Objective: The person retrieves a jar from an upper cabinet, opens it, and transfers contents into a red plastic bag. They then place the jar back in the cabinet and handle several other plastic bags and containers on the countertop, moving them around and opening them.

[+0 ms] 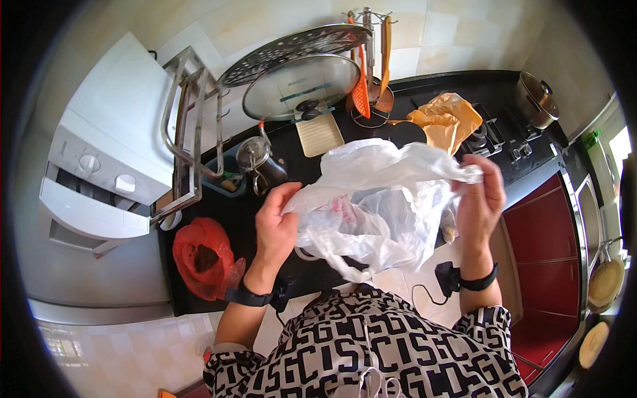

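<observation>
A white plastic carrier bag (pixel 378 209) is stretched between my two hands above the black counter, its mouth spread towards me. My left hand (pixel 277 226) pinches the bag's left edge between thumb and fingers. At the other side, my right hand (pixel 481 204) grips a bunched part of the bag near its handle. Red printing shows through the thin film. Whether anything lies inside cannot be made out. To the left of my left hand, a red plastic bag (pixel 206 258) sits on the counter with something dark in it.
A metal pot with a glass lid (pixel 261 156) stands behind my left hand. Crumpled brown paper (pixel 448 119) lies by the gas hob (pixel 485 132). Large lids (pixel 301 82) and a utensil stand (pixel 369 64) line the back wall. A white appliance (pixel 114 129) rises at left.
</observation>
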